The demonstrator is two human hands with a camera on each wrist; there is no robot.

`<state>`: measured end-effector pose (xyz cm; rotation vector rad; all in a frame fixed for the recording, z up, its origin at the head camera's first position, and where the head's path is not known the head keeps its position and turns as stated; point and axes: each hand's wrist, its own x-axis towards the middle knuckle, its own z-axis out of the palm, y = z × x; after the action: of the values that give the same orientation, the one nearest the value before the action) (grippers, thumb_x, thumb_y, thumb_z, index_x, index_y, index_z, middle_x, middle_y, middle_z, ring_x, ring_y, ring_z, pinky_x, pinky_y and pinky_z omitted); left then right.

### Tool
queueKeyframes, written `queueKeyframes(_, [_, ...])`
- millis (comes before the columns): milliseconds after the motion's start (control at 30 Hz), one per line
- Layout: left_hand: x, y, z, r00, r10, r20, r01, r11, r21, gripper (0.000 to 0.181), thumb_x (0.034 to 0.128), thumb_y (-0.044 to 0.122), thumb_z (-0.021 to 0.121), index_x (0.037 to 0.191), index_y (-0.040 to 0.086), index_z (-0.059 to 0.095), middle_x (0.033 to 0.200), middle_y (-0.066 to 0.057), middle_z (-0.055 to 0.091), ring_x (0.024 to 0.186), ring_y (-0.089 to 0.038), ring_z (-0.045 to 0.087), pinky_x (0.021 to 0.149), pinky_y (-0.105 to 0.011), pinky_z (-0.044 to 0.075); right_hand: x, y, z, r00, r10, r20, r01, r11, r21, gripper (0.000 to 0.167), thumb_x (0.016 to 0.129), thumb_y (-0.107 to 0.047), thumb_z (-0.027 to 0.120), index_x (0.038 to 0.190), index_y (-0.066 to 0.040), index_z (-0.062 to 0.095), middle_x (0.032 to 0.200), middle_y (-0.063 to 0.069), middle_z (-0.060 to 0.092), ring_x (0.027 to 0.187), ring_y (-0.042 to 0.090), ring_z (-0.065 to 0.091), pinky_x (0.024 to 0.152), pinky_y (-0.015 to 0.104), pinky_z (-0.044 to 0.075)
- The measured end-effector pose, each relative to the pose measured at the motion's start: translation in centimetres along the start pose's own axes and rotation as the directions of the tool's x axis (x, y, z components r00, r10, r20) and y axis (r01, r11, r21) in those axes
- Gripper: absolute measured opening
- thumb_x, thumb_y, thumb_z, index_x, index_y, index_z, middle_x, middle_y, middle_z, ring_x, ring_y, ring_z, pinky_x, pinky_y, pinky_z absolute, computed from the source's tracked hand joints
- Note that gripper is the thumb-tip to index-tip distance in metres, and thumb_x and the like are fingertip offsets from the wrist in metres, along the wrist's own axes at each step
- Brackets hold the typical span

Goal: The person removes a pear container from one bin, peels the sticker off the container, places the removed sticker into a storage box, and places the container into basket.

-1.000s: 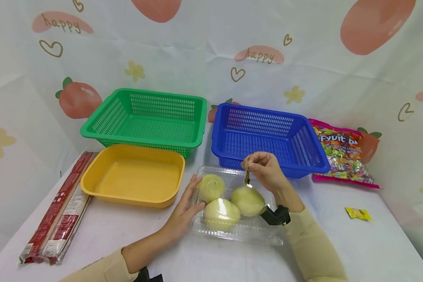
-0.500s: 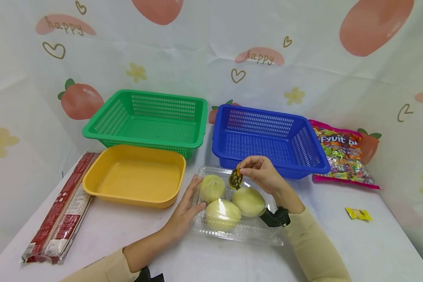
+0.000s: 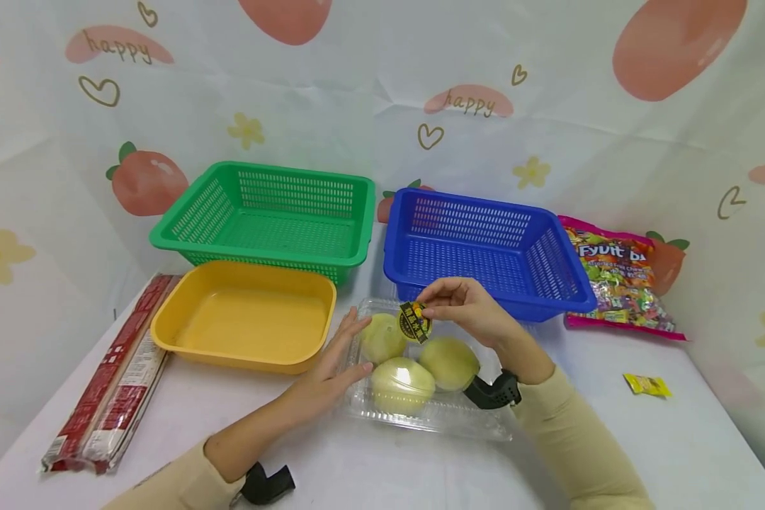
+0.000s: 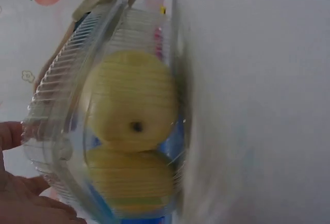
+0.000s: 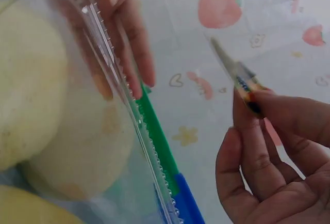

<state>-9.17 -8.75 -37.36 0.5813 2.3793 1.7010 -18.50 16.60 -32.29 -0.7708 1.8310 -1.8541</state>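
A clear plastic clamshell box (image 3: 446, 419) holds three pale yellow-green fruits (image 3: 403, 386), which look like melons or pears. Between thumb and forefinger, my right hand (image 3: 474, 315) pinches a round black-and-gold sticker (image 3: 414, 322) above the box lid. The right wrist view shows that sticker (image 5: 242, 82) nearly edge-on, slightly blurred. My left hand (image 3: 325, 379) rests its fairly straight fingers along the left side of the box. Through the ribbed wall in the left wrist view, two fruits (image 4: 131, 97) show, and the left hand's fingers (image 4: 31, 201) touch the box.
Left of the box sits a yellow tub (image 3: 242, 319), with a green basket (image 3: 280, 237) behind it. A blue basket (image 3: 478, 262) stands just behind the box. Red-and-white long packets (image 3: 117, 389) lie far left; a candy bag (image 3: 618, 276) and small yellow packet (image 3: 647, 385) lie right.
My right hand has moved left with the sticker, which has turned from edge-on to face the head view. The left hand stays on the box, its wrist shifted slightly left.
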Motion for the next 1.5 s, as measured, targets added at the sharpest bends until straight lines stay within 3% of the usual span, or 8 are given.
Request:
queueKeyframes(467, [0.5,1.5,-6.7,0.994,0.108,-0.023,-0.103,0.984,0.146,0.048,0.095,0.016,0.051,0.141,0.01,0.037,0.155,-0.014,0.018,0.144,-0.036,0.005,0.109,-0.068,0.006,2.8,-3.4,1.4,0.994,0.107,-0.026,-0.11,0.983,-0.148,0.017,0.086,0.003,0.059,0.087,-0.013,0.067,0.086,-0.004,0.067,0.081,0.009,0.062,0.077,0.022,0.054])
queueKeyframes(767, [-0.5,2.0,-12.4,0.972,0.1,-0.212,-0.048,0.97,0.239,0.056,0.0952,0.017,0.051,0.146,0.013,0.028,0.158,-0.009,0.002,0.143,-0.04,0.0,0.103,-0.075,0.005,7.1,-4.5,2.1,0.991,0.13,-0.037,-0.135,0.964,-0.228,0.007,0.086,0.001,0.061,0.091,-0.001,0.065,0.084,-0.002,0.067,0.085,0.013,0.061,0.09,0.03,0.051])
queueKeyframes(900, [-1.7,1.6,-15.1,0.93,0.124,-0.345,-0.018,0.955,0.295,0.056,0.0958,0.017,0.049,0.147,0.012,0.026,0.158,-0.01,0.005,0.143,-0.041,0.0,0.104,-0.073,0.001,8.6,-4.7,2.7,0.99,0.125,-0.066,-0.137,0.965,-0.226,0.007,0.086,-0.002,0.061,0.092,-0.001,0.065,0.083,-0.002,0.066,0.085,0.013,0.06,0.089,0.029,0.05])
queueKeyframes(1000, [-2.3,0.8,-16.8,0.875,0.094,-0.474,0.087,0.934,0.346,0.053,0.097,0.023,0.046,0.145,0.011,0.03,0.157,-0.011,0.012,0.139,-0.035,0.022,0.113,-0.053,0.02,9.5,-4.5,3.1,0.989,0.117,-0.092,-0.133,0.971,-0.198,0.007,0.087,-0.001,0.061,0.093,-0.001,0.065,0.081,-0.003,0.065,0.084,0.013,0.059,0.084,0.025,0.05])
queueKeyframes(1167, [-3.4,-0.7,-18.9,0.764,-0.079,-0.641,0.326,0.904,0.277,0.054,0.0975,0.033,0.04,0.145,0.008,0.03,0.153,-0.018,0.021,0.129,-0.041,0.036,0.108,-0.055,0.03,11.4,-3.8,4.0,0.989,0.124,-0.083,-0.138,0.971,-0.194,0.007,0.087,-0.002,0.061,0.093,-0.002,0.064,0.079,-0.004,0.064,0.076,0.013,0.053,0.068,0.02,0.043])
queueKeyframes(1233, [-3.8,-1.5,-19.3,0.747,-0.146,-0.649,0.381,0.894,0.236,0.056,0.0976,0.034,0.038,0.145,0.005,0.029,0.15,-0.025,0.025,0.133,-0.049,0.027,0.107,-0.064,0.022,12.1,-3.5,4.4,0.988,0.141,-0.067,-0.152,0.967,-0.203,0.007,0.087,-0.004,0.062,0.093,-0.003,0.064,0.078,-0.004,0.064,0.073,0.013,0.049,0.062,0.02,0.039])
queueKeyframes(1333, [-4.0,-2.6,-19.8,0.752,-0.19,-0.632,0.416,0.88,0.23,0.057,0.0976,0.034,0.038,0.144,0.002,0.028,0.146,-0.032,0.026,0.132,-0.053,0.024,0.106,-0.067,0.019,13.2,-3.1,4.9,0.986,0.16,-0.043,-0.165,0.967,-0.196,0.008,0.087,-0.005,0.063,0.094,-0.005,0.064,0.08,-0.004,0.063,0.074,0.018,0.046,0.061,0.023,0.035])
queueKeyframes(1500, [-4.3,-4.3,-20.3,0.806,-0.118,-0.579,0.331,0.903,0.276,0.055,0.0982,0.028,0.04,0.144,0.001,0.027,0.145,-0.034,0.025,0.131,-0.054,0.022,0.104,-0.069,0.017,14.6,-2.9,6.0,0.983,0.181,-0.01,-0.179,0.965,-0.191,0.01,0.087,-0.006,0.062,0.097,-0.005,0.064,0.083,-0.003,0.063,0.079,0.022,0.047,0.065,0.029,0.035])
